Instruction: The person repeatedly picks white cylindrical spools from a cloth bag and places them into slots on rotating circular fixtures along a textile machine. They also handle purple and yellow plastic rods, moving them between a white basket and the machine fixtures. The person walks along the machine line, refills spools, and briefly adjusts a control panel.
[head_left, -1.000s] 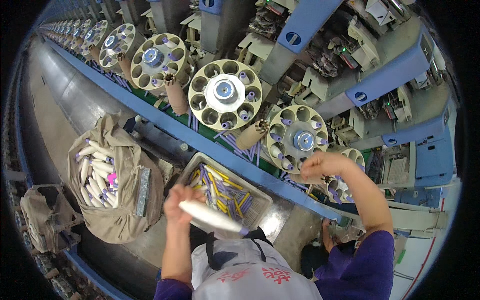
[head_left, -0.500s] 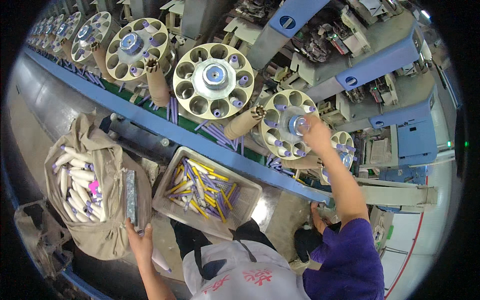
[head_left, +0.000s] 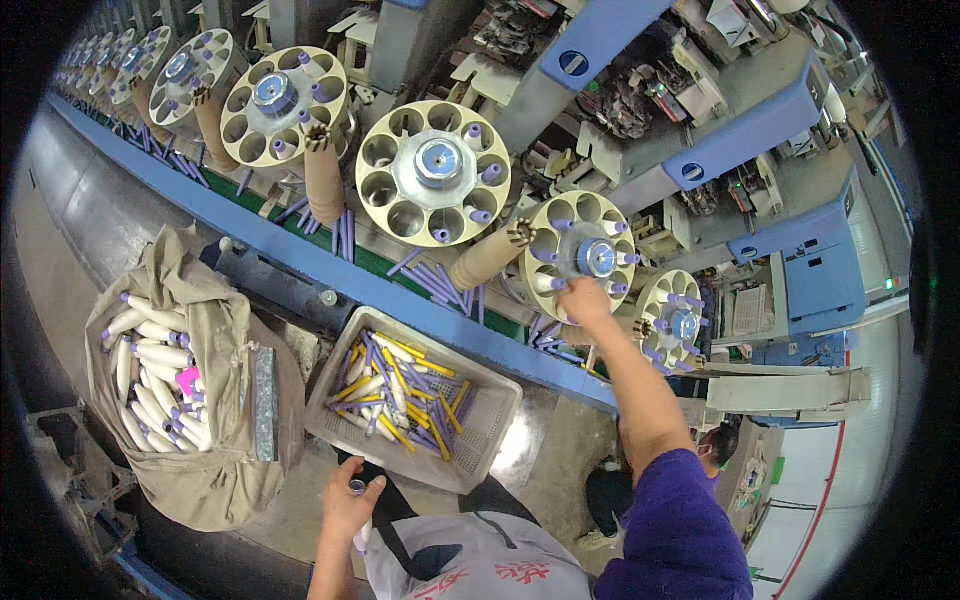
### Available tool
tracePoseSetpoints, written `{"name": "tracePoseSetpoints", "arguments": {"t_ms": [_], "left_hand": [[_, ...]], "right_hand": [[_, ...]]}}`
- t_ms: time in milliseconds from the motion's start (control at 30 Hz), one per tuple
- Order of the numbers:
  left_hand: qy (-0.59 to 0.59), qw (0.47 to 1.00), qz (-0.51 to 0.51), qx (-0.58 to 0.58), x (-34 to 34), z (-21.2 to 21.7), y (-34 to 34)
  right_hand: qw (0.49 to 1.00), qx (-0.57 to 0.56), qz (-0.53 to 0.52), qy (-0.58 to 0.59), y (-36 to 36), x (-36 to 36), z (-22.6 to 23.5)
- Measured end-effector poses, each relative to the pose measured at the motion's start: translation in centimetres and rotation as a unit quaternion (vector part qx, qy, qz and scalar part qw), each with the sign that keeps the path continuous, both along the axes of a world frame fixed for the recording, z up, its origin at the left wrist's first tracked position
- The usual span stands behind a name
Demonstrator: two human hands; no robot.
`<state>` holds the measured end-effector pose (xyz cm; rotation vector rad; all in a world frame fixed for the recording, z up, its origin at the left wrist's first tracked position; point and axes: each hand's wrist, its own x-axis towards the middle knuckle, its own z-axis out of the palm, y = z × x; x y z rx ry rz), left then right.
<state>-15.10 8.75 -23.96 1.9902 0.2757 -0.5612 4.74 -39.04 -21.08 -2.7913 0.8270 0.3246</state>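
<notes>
A spool of white yarn on a purple tube, a bobbin [head_left: 362, 538], is held in my left hand [head_left: 348, 507], close to my body; the tube's end shows between thumb and fingers. My right arm is stretched out to a round cream magazine [head_left: 617, 212] with several pockets around a blue hub [head_left: 597, 258]. At the magazine's near rim my right hand [head_left: 585, 299] is closed, its fingertips hidden from view. Just left of it, a white-wound bobbin [head_left: 546, 283] sits in a pocket. Purple tube ends stick out of other pockets.
A beige cloth sack [head_left: 270, 490] of white bobbins stands at left. Beside it, a grey crate [head_left: 488, 440] holds purple and yellow tubes. A blue rail [head_left: 390, 300] runs below more magazines [head_left: 433, 173]. Purple tubes [head_left: 435, 283] lie behind it. A person [head_left: 612, 495] is low down at right.
My right hand has moved from the magazine's hub down and left to its near rim. My left hand, still with the bobbin, has moved right, away from the sack.
</notes>
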Motion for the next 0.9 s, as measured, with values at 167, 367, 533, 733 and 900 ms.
{"name": "tracePoseSetpoints", "arguments": {"t_ms": [167, 367, 533, 733, 900], "left_hand": [[0.033, 0.999, -0.006, -0.004, -0.6, -1.3, -4.1], [-0.008, 0.993, -0.118, -0.016, 0.8, 0.2, -8.7], [0.018, 0.995, -0.094, 0.021, 1.8, -2.3, -8.0], [0.277, 0.902, 0.269, -0.195, 3.8, -9.2, -2.9], [0.303, 0.861, 0.365, -0.184, 4.8, -23.7, -2.3]], "right_hand": [[0.912, 0.277, -0.037, -0.301, -9.1, 1.1, 7.7], [0.992, 0.024, 0.095, -0.078, -9.8, 2.8, 9.8], [0.926, -0.257, 0.183, -0.207, -5.5, 3.3, 4.8], [0.922, -0.108, 0.226, -0.297, -0.4, 0.5, 2.4], [0.941, 0.171, 0.197, -0.216, 7.4, -15.9, -11.8]]}}
